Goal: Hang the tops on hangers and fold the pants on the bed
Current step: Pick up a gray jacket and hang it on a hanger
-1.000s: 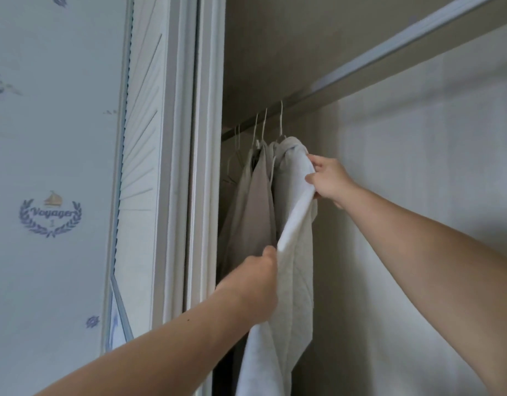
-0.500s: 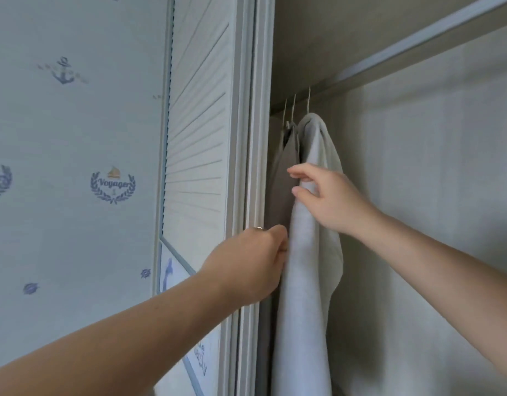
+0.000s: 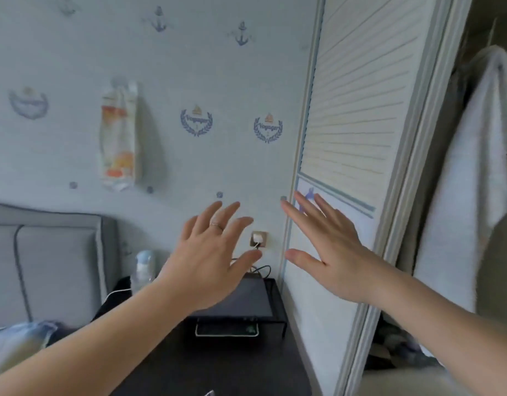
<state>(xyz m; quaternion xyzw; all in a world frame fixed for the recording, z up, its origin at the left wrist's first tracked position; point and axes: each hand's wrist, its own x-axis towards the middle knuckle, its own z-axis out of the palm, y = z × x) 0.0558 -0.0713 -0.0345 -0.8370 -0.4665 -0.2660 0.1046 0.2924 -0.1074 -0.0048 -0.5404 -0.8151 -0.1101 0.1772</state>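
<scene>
1. A white top hangs inside the open wardrobe at the far right of the view. Its shoulder is up near the top and its cloth drops straight down. No hand touches it.
2. Just left of it stands the wardrobe's sliding door, pale and slatted above, with a plain panel below.
3. The right hand is held up in front of that lower panel. Its grip is apart, with the fingers straight and spread, and it holds nothing. Whether it touches the door cannot be told.
4. The left hand is raised beside it, a small gap between the two thumbs. Its grip is likewise apart and empty, and a thin ring sits on one finger.
5. Behind the hands is a wall socket with a white plug in it, set in wallpaper printed with anchors and crests.
6. Below is a dark table carrying a black stand and a clear bottle.
7. A printed packet hangs on the wall above the grey headboard.
8. Pale fabric lies on the bed at the lower left, too blurred to identify.
</scene>
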